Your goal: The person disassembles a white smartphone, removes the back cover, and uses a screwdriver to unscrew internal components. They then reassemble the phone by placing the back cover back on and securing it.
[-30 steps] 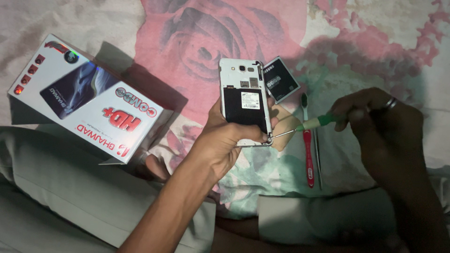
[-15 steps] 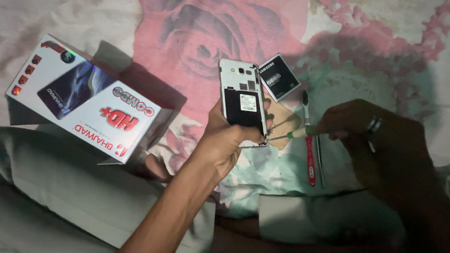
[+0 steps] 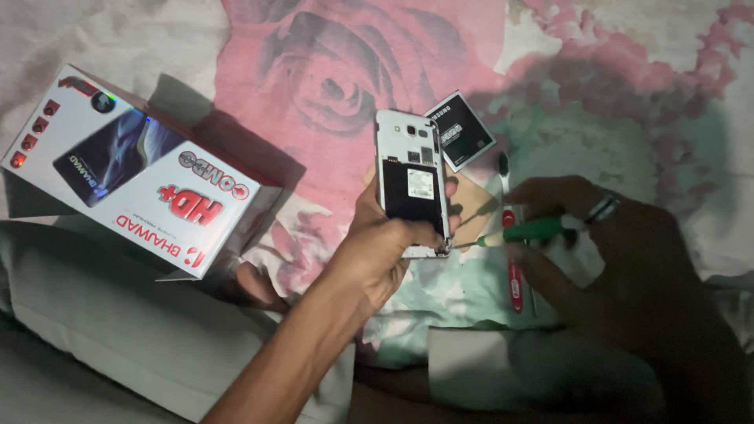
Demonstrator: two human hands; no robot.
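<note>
My left hand [image 3: 377,251] grips a white smartphone [image 3: 411,182] with its back cover off, the open back facing me. A white sticker shows in the empty battery bay. My right hand [image 3: 628,259], wearing a ring, holds a green-handled screwdriver [image 3: 528,231] whose tip touches the phone's lower right corner. A black battery [image 3: 460,130] lies on the cloth just beyond the phone. A red toothbrush [image 3: 513,275] lies below the screwdriver, partly hidden by it.
A white cardboard box [image 3: 133,177] with a phone screen pictured on it rests at the left. Everything sits on a cloth with a large pink rose print [image 3: 330,71]. A pale cushion [image 3: 118,330] fills the lower left.
My right hand has shifted slightly around the screwdriver handle. The tip stays at the phone's lower corner, and the left hand keeps the phone in nearly the same spot.
</note>
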